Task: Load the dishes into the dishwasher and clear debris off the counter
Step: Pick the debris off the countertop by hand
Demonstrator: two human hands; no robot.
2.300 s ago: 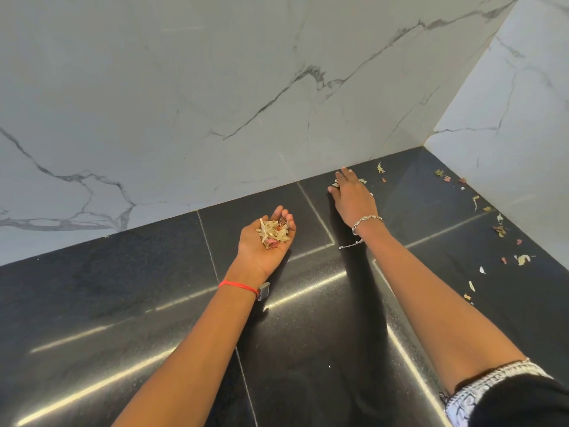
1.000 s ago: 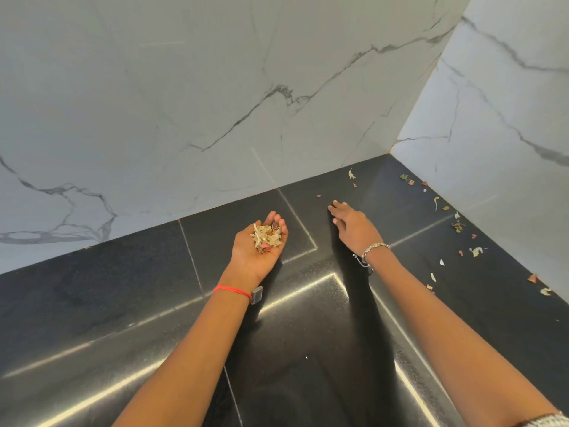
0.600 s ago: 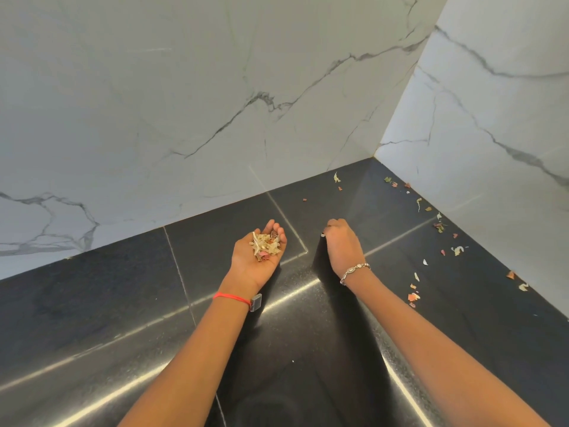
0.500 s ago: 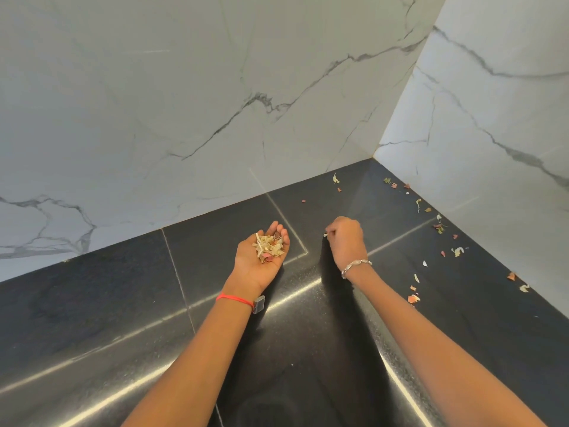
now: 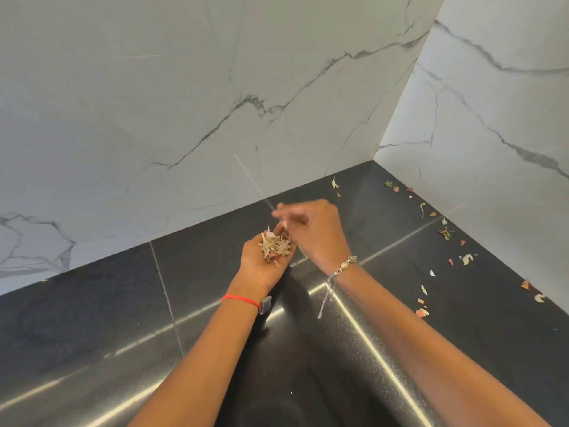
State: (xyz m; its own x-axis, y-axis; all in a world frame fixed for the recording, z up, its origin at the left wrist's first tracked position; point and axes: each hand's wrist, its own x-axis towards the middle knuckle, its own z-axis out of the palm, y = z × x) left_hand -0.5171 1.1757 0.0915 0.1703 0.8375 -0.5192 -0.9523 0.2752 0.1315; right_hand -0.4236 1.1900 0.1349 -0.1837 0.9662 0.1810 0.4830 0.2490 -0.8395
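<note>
Debris (image 5: 274, 248), a small heap of dry beige and pink flakes, sits in the left hand (image 5: 255, 272). That hand is held palm up just above the black counter (image 5: 92, 318). Its fingers lie together, gently bent into a shallow bowl, and their tips are hidden behind the right hand (image 5: 320, 238). The right hand hangs back-upward just beside the heap. Its fingers are smeared by motion blur, so I cannot tell whether they pinch a scrap or are spread.

More scraps (image 5: 445, 233) lie scattered on the counter along the marble wall (image 5: 492, 149) on the right, well apart from both hands. A few lie near the corner.

The scraps look almost weightless, thin and brittle. They would probably crumble if squeezed and drift off with a quick movement. Lying flat on polished stone, they are likely hard to pinch singly, so lift each by a curled edge with the fingertips, or sweep them together with the side of the hand. The left palm should stay level and cupped.

No dishes or dishwasher are in view.
</note>
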